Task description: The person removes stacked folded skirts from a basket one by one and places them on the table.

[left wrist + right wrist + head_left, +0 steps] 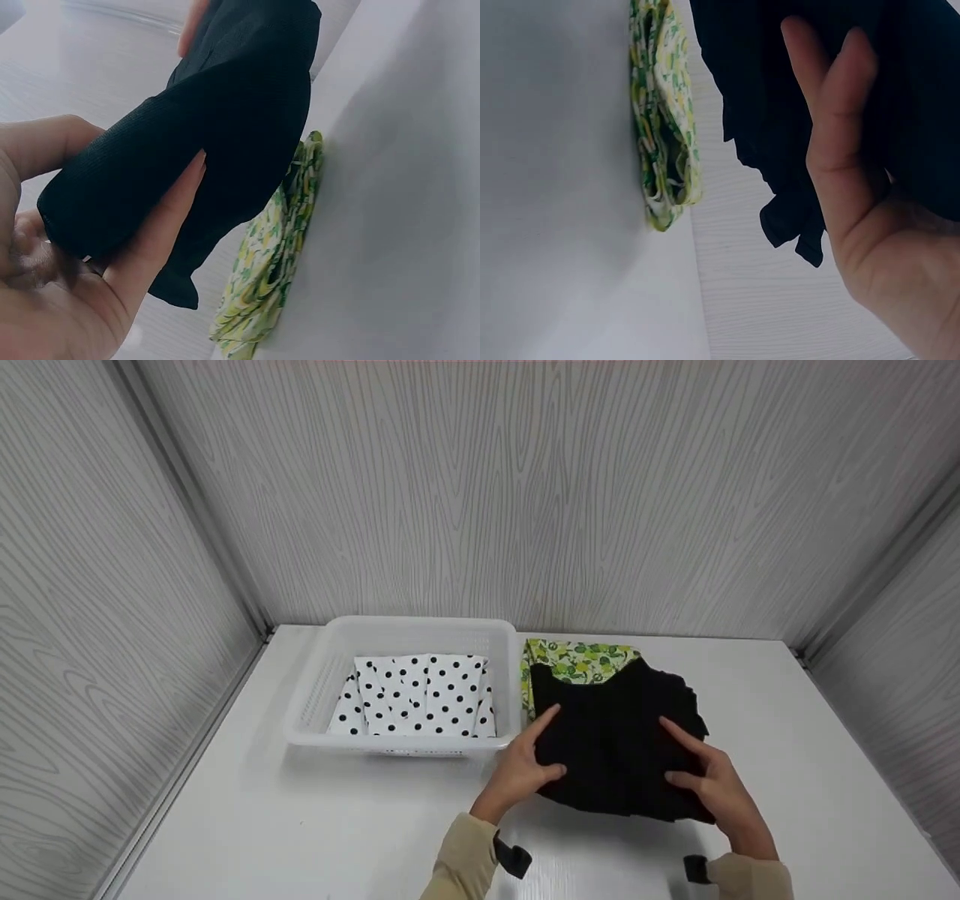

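Note:
A folded black garment (pixel 615 742) is held between my two hands, raised a little off the table. My left hand (pixel 517 772) grips its left edge; in the left wrist view the thumb and fingers lie on opposite faces of the black cloth (pixel 187 135). On the right edge my right hand (pixel 716 787) holds it the same way, its fingertips lying over the fabric. Behind the garment, partly covered by it in the head view, lies a folded cloth (pixel 585 656) with a green and yellow print. Its folded layers show side-on in the right wrist view.
Left of the garment stands a white plastic basket (pixel 420 622) with a folded black-dotted white cloth (pixel 420 697) inside. All of this is on a white table (pixel 360 825). Grey wood-grain panels (pixel 465 495) rise behind the table and along both sides.

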`<state>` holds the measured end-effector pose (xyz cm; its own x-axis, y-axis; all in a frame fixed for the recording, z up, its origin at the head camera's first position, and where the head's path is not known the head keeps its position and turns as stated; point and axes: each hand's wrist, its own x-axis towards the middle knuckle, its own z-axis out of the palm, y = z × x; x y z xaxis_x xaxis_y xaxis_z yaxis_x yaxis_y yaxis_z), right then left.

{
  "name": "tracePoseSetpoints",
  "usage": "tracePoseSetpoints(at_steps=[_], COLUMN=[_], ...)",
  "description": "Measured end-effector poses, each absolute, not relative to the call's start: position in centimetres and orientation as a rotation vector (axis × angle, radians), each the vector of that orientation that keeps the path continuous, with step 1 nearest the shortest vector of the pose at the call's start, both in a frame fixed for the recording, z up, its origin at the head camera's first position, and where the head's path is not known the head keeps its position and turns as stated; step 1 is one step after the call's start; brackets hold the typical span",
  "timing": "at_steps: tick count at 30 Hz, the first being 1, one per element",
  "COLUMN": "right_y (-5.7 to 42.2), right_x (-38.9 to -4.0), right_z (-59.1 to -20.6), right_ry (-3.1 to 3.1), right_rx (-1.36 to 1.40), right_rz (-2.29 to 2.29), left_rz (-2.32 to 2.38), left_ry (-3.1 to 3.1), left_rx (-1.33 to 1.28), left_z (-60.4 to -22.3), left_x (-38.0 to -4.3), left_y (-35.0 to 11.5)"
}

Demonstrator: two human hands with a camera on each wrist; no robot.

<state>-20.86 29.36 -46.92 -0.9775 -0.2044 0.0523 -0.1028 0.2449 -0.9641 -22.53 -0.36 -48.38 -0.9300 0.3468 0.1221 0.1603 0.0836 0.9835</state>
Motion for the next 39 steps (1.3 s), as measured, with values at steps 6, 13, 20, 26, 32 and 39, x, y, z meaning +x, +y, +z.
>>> tracePoseSetpoints(at_steps=[6, 13, 20, 26, 32, 39], right_y=[29.5, 29.5, 30.1, 30.5, 30.3, 30.4], right_x=[-20.0, -18.8, -18.4, -18.9, -20.3, -22.3], right_z=[-48.0, -49.3, -50.9, -51.8, -52.2, -52.2], right_ry=[2.361, 2.272, 2.231, 2.231, 2.313, 2.324], right_rx=[-0.249, -0.257, -0.210, -0.133, -0.146, -0.122], right_rz=[-1.843, -1.770, -1.706, -1.634, -1.558, -1.523], left_rz=[1.932, 1.818, 1.766, 1.760, 1.712, 1.677], left_ry=[2.211, 2.229, 2.253, 2.270, 2.352, 2.377], left_rx=[0.484, 0.501, 0.458, 0.384, 0.305, 0.269], left_z=[-49.5, -50.2, -51.6, -52.9, -53.7, -53.8], left_x=[-21.6, -20.1, -19.6, -20.2, -21.4, -23.5], left_y=[-0.2, 0.0, -0.5, -0.9, -0.6, 0.1])
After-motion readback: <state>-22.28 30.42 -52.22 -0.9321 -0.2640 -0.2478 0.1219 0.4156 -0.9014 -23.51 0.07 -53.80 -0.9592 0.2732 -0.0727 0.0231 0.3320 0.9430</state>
